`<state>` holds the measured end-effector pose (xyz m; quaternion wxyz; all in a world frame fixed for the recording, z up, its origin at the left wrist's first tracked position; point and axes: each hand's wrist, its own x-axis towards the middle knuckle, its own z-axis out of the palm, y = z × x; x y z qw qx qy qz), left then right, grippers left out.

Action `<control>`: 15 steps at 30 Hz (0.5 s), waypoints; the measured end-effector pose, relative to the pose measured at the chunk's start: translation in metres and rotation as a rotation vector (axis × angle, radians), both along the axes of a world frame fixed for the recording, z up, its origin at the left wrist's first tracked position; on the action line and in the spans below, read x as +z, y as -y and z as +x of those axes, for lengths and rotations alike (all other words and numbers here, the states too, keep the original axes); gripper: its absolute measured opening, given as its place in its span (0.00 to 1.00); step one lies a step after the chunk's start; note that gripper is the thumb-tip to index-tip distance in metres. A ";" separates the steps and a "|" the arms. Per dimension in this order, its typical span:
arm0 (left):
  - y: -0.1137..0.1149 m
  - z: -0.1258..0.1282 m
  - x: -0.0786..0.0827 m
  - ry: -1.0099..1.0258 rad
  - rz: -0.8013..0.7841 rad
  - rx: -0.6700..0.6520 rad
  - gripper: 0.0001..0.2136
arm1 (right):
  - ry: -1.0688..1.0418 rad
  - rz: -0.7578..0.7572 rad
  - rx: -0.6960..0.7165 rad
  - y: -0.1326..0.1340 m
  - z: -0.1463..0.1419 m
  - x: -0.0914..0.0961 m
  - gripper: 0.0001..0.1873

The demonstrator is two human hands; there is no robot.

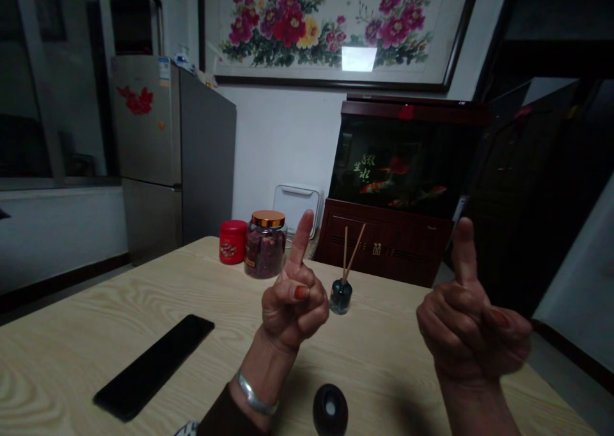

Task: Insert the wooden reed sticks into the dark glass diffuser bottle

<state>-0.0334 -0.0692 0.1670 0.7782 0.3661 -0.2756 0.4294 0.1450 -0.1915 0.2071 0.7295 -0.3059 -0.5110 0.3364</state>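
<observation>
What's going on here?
Someone holds up the left hand and right hand, each with one finger raised and the other fingers curled, gripping nothing. Between them, farther back on the table, stands a diffuser. A jar and a red tub stand side by side near the far edge; a black slab lies on the left.
</observation>
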 end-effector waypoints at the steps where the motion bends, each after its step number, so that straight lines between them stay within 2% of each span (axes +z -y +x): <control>1: -0.001 0.001 -0.001 -0.002 -0.004 -0.003 0.46 | -0.017 0.029 -0.032 -0.003 -0.003 -0.002 0.41; 4: -0.002 0.002 -0.002 -0.020 -0.016 -0.011 0.45 | -0.056 0.053 -0.060 -0.012 -0.009 -0.008 0.39; 9: -0.003 0.002 -0.002 -0.064 -0.055 0.009 0.43 | -0.130 0.042 0.041 -0.018 -0.003 -0.013 0.42; 11: -0.009 0.003 -0.006 -0.075 -0.061 0.023 0.42 | -0.118 0.024 0.091 -0.023 0.005 -0.017 0.42; 13: -0.020 0.006 -0.019 -0.149 -0.072 0.078 0.38 | -0.075 -0.027 0.098 -0.035 0.016 -0.026 0.40; 15: -0.036 0.013 -0.044 -0.335 -0.087 0.207 0.32 | 0.007 -0.125 0.014 -0.057 0.029 -0.046 0.36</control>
